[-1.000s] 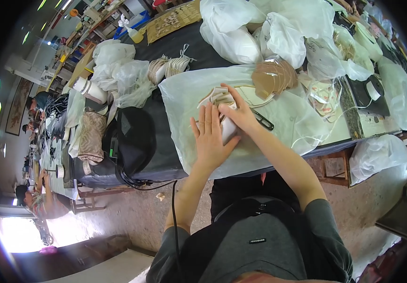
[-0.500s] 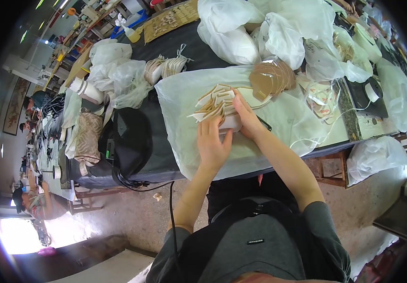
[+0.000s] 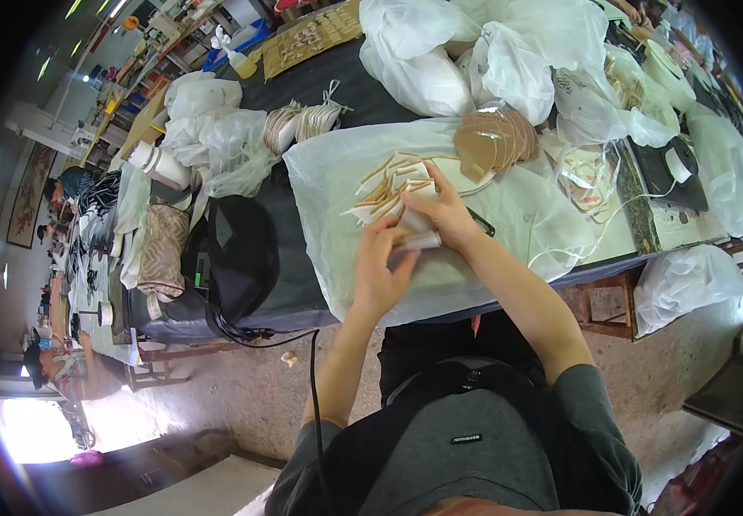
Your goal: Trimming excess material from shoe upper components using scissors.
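Observation:
A fanned stack of white cut pieces with tan edges (image 3: 393,185) lies on the plastic sheet in front of me. My right hand (image 3: 447,215) is closed round the stack's right side, with its thumb over the pieces. On the near side, my left hand (image 3: 380,265) is slightly blurred, its fingertips against the stack. One white piece (image 3: 423,242) sticks out between the two hands, tilted toward me and lying between my left thumb and fingers. A dark-rimmed object (image 3: 481,224), partly covered, lies beside my right wrist.
The translucent plastic sheet (image 3: 328,249) covers the table's middle. Brown wrapped pieces (image 3: 496,146) lie beyond my right hand. Tied bundles (image 3: 302,125) and a black bag (image 3: 240,258) are to the left. White plastic bags (image 3: 509,69) fill the far side. A white cord (image 3: 599,241) runs at right.
My left hand has drawn back slightly toward me and left, and the white piece has tipped down toward me. My right thumb has moved over the stack, whose pieces stand more upright.

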{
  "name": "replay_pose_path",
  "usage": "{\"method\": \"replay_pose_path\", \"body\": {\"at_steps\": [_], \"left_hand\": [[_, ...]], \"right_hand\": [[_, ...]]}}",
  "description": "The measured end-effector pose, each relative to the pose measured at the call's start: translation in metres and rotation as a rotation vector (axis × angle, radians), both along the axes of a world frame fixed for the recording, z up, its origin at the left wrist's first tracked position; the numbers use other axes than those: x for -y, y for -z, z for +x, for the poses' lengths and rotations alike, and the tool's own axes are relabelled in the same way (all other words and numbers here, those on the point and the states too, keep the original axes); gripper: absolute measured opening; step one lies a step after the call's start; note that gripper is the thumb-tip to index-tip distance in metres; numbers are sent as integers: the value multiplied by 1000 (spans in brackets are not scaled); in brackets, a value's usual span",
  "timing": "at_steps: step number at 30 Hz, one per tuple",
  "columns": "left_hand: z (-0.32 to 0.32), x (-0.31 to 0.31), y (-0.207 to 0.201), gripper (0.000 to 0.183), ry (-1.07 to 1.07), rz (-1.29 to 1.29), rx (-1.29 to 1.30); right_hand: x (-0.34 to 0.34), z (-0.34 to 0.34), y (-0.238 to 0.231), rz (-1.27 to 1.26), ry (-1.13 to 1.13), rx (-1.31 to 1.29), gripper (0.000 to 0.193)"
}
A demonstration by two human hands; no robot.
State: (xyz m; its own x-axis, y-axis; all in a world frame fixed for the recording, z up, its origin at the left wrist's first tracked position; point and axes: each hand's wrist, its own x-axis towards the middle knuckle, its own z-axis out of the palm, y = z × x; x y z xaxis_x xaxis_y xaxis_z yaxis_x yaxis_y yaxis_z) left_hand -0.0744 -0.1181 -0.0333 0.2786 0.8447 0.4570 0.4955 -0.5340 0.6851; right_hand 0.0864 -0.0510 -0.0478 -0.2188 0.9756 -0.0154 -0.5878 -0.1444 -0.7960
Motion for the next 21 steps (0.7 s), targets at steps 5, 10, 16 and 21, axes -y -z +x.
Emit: {"method": "replay_pose_path", "body": {"at_steps": [5,10,16,21], "left_hand": [[9,-20,-2,31,-219,268,-54],[22,-13,-1,29,-313,345,-164],[27,-1,6,32,-196,158,-32],[19,-3,-21,29,-192,345,-224]], "right_hand": [[-1,-2,5,41,-8,78,73],[1,-2,9,266,38,195,69],[2,-3,2,112,13,-27,75],[1,-1,-2,101,5,93,74]]}}
